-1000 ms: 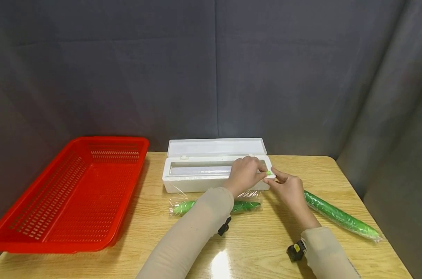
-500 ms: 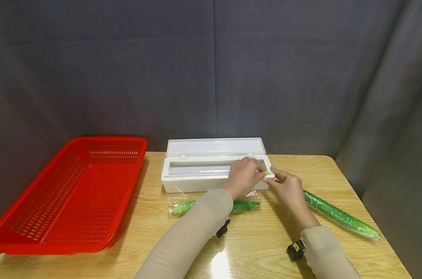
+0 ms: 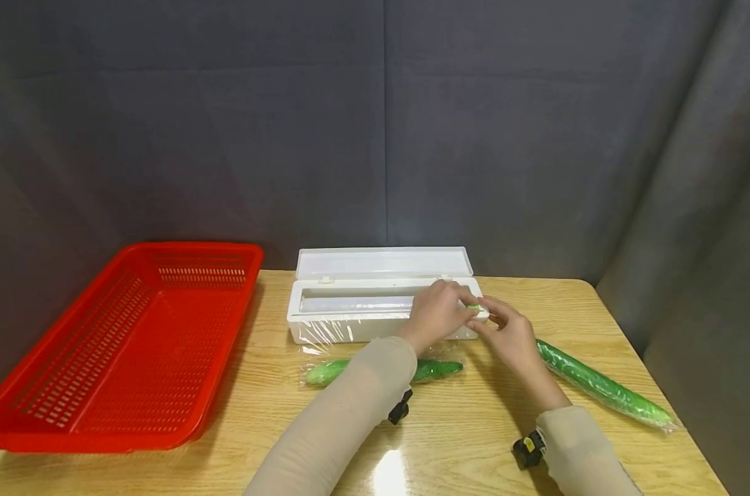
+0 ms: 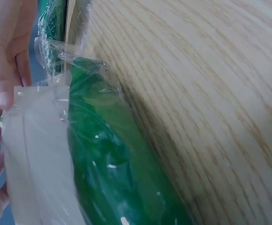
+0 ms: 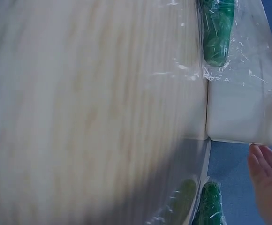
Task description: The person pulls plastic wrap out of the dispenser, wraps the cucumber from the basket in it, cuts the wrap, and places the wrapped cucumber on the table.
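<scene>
A white cling film dispenser box [image 3: 300,332] stands on the table with its lid [image 3: 383,262] raised, and a film roll [image 3: 356,304] lies inside. Clear film hangs over its front and across a green cucumber [image 3: 325,373], partly hidden by the left sleeve. My left hand [image 3: 436,313] pinches the small green slide cutter [image 3: 474,308] at the right end of the box's front rim. Beside it, my right hand [image 3: 511,337] grips the box's right end between thumb and fingers. In the left wrist view, film lies over the cucumber [image 4: 108,140] beside the box.
A red perforated basket [image 3: 204,393] stands at the left. Another cucumber [image 3: 604,386], wrapped in film, lies at an angle on the right by the table edge. Grey curtain [image 3: 375,138] hangs behind the wooden table [image 3: 461,441].
Both hands stay at the box's right end with almost no movement. Glints on the film at the box's front left have spread.
</scene>
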